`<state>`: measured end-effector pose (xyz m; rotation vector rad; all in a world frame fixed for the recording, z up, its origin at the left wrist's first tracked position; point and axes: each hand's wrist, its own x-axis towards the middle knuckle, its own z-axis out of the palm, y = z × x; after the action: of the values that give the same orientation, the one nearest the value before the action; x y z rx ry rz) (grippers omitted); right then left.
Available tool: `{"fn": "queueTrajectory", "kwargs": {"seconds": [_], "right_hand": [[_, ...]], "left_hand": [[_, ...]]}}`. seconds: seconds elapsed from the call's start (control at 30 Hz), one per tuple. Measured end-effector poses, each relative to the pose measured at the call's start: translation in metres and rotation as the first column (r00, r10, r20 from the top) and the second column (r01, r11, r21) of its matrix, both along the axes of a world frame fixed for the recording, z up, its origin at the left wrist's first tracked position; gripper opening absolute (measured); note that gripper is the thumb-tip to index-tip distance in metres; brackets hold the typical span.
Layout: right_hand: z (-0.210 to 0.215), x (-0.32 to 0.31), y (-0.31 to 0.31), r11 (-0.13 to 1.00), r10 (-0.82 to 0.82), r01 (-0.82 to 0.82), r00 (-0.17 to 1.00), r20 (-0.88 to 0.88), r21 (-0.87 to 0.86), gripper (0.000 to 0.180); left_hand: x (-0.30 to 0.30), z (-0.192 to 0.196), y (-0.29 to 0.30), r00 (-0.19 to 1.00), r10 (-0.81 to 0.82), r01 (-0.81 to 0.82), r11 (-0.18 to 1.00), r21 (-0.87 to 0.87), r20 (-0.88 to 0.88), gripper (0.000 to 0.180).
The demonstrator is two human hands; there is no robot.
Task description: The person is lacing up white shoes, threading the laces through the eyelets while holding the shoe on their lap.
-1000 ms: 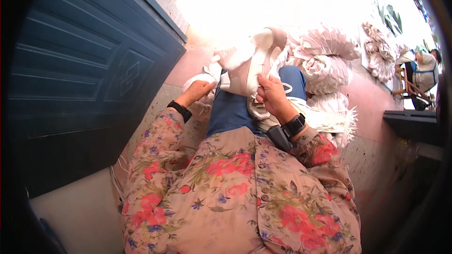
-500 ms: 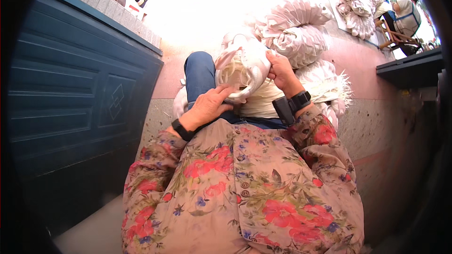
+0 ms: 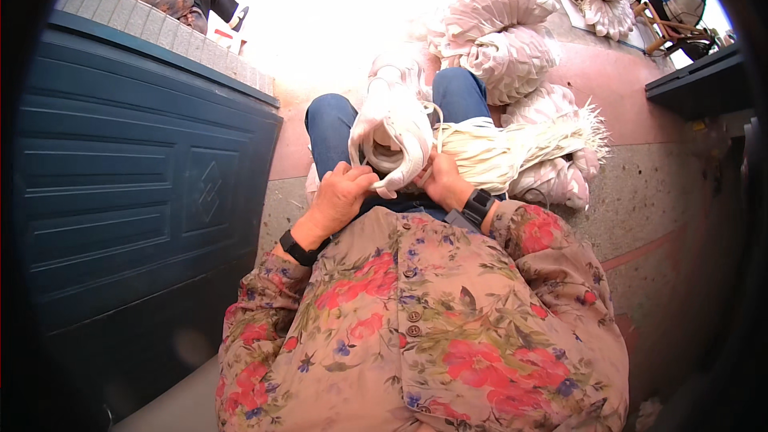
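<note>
A: Where's the white shoe upper (image 3: 392, 116) being held?
B: Centre frame, rim pinched by closed fingers of the left hand (image 3: 342, 194). Right hand (image 3: 446, 181) is curled by a lace (image 3: 439, 122); whether anything's gripped can't be told.

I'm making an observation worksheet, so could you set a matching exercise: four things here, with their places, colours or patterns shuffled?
1. shoe upper
2. lace bundle
3. diamond-marked panel
4. buttoned shirt

A. dark blue
B. floral
C. across the right leg
D. between left hand and right hand

Pairs: 1-D, 2-C, 3-A, 4-B.
</note>
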<state>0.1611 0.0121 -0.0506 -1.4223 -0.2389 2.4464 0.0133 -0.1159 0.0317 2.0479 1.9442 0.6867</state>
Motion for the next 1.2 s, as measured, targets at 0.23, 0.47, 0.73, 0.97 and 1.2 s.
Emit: {"fn": "queueTrajectory", "kwargs": {"seconds": [0.23, 0.47, 0.73, 0.97, 1.2], "right_hand": [[0.002, 0.001, 0.009, 0.982, -0.099, 0.135, 0.963, -0.250, 0.131, 0.038], [0.089, 0.025, 0.046, 0.702, -0.125, 0.162, 0.987, -0.104, 0.694, 0.027], [0.166, 0.047, 0.092, 0.507, -0.168, 0.152, 0.983, -0.076, 0.849, 0.039], [0.232, 0.046, 0.097, 0.282, 0.157, -0.004, 0.987, -0.042, 0.959, 0.042], [0.250, 0.021, 0.104, 0.204, 0.417, -0.274, 0.893, 0.170, 0.940, 0.038]], "left_hand": [[0.000, -0.024, 0.013, 0.958, -0.021, 0.017, 1.000, -0.016, -0.285, 0.023], [0.007, -0.029, 0.023, 0.921, 0.039, -0.054, 0.998, -0.026, -0.387, 0.017], [0.022, -0.045, 0.032, 0.887, -0.005, -0.027, 0.998, -0.063, -0.462, 0.017], [0.009, 0.013, 0.039, 0.946, 0.119, -0.125, 0.992, -0.001, 0.301, 0.017], [0.029, 0.042, 0.118, 0.868, -0.079, -0.013, 0.983, 0.182, 0.491, 0.036]]}}
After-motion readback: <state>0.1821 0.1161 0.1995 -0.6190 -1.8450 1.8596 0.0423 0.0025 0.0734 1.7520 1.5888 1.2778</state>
